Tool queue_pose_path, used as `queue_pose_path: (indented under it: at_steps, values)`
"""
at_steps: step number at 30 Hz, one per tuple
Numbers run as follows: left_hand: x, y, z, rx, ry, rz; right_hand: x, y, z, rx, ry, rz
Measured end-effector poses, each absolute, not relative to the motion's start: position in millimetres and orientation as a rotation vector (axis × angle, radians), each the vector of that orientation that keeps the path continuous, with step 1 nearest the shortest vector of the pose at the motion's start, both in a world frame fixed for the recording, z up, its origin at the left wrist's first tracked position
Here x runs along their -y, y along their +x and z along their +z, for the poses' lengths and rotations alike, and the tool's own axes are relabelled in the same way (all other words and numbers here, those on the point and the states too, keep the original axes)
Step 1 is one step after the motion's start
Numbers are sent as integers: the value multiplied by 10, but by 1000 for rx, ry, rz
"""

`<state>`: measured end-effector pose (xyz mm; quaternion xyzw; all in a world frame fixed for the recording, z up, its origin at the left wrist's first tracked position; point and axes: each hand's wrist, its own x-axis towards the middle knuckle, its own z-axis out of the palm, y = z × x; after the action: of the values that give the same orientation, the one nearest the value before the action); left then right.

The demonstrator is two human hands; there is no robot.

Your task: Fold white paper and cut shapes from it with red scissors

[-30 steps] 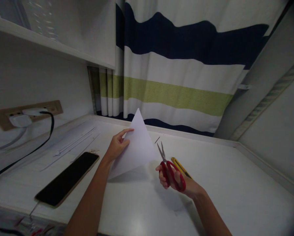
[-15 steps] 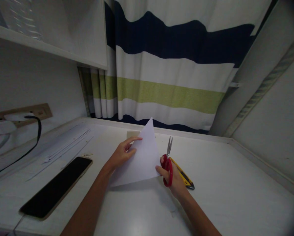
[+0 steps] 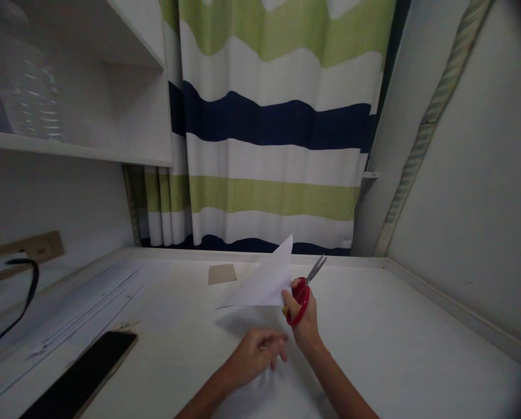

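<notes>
Red-handled scissors (image 3: 304, 299) are in my right hand (image 3: 308, 327), their blades pointing up and to the right. The same hand pinches the right corner of a folded white sheet of paper (image 3: 263, 284), which stands raised above the table. Below the paper hovers my left hand (image 3: 254, 356), empty, its fingers loosely bent and apart. A bit of yellow shows by the right hand, most of that thing being hidden behind the hand.
On the white table (image 3: 191, 372) a black phone (image 3: 84, 372) lies at the left, near thin white strips (image 3: 86, 311). A small brown card (image 3: 222, 273) lies behind the paper. A shelf (image 3: 77, 152) overhangs at upper left; a striped curtain (image 3: 269, 163) hangs behind.
My left hand has let go of the paper and moved down and right. The right hand now holds the paper with the scissors, whose blades tilt further right. The view has tipped upward.
</notes>
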<state>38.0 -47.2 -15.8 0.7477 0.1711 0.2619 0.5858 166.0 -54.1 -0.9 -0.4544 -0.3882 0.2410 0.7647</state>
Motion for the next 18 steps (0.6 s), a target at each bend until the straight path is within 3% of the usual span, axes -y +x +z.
queue_pose_path:
  at_steps: [5,11,18]
  values:
    - [169,554,-318,-235,1157,711,533,1652,-70,888,-954,658]
    - [140,443,-190,-467,1111,990,598,1547,-119,1086,-844,837]
    - [101,397,-212,-640,1206,1182,598,1620,-196,968,-1055,827]
